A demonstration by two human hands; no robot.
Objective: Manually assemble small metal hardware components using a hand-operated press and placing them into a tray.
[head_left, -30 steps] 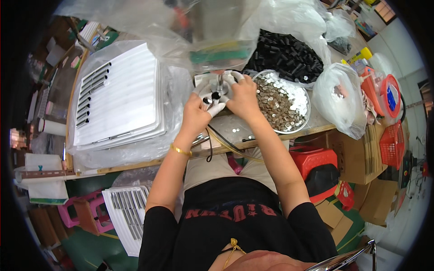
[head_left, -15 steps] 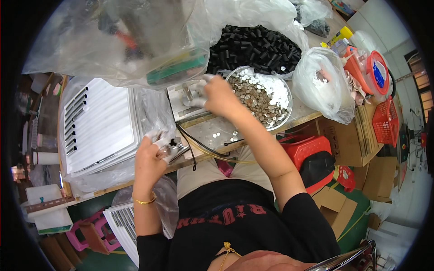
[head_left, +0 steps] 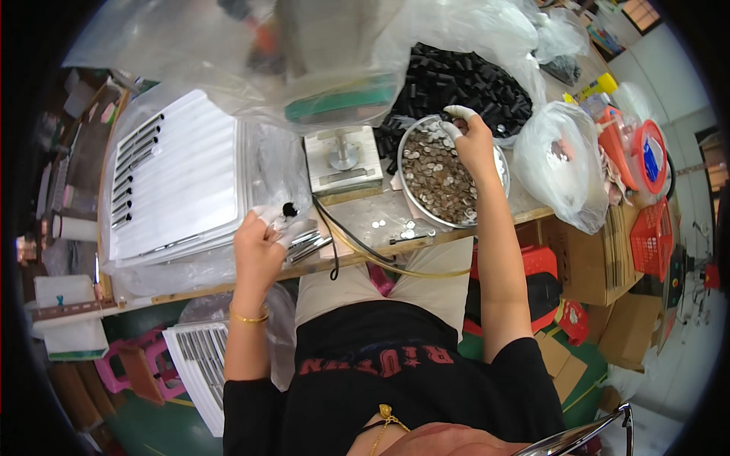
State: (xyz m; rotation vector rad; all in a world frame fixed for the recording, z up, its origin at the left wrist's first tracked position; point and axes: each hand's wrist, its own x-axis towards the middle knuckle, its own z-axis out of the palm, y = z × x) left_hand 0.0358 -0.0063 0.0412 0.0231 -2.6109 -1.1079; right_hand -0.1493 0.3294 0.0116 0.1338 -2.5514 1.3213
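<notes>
My left hand (head_left: pixel 257 242), its fingers in white finger covers, is closed by the front left of the table. It grips a tube whose dark round end (head_left: pixel 290 209) points up past the fingertips. Several shiny silver tubes (head_left: pixel 308 247) lie just beside that hand. My right hand (head_left: pixel 473 144), also with white finger covers, is over the far rim of a round bowl (head_left: pixel 401 185). Thumb and forefinger are apart there, close to a heap of black sleeves (head_left: pixel 475 83). Small silver discs (head_left: pixel 433 178) and some white ones fill the bowl.
A metal press fixture (head_left: pixel 344 156) stands mid-table, partly under hanging clear plastic with a green band (head_left: pixel 338 99). White foam sheets (head_left: pixel 179 182) at left carry a row of tubes. Cables (head_left: pixel 357 247) cross the front edge. A plastic bag (head_left: pixel 559 163) sits right.
My right hand has gone from the press fixture to the far side of the bowl, uncovering the fixture. My left hand stays near the silver tubes. The view has shifted a little.
</notes>
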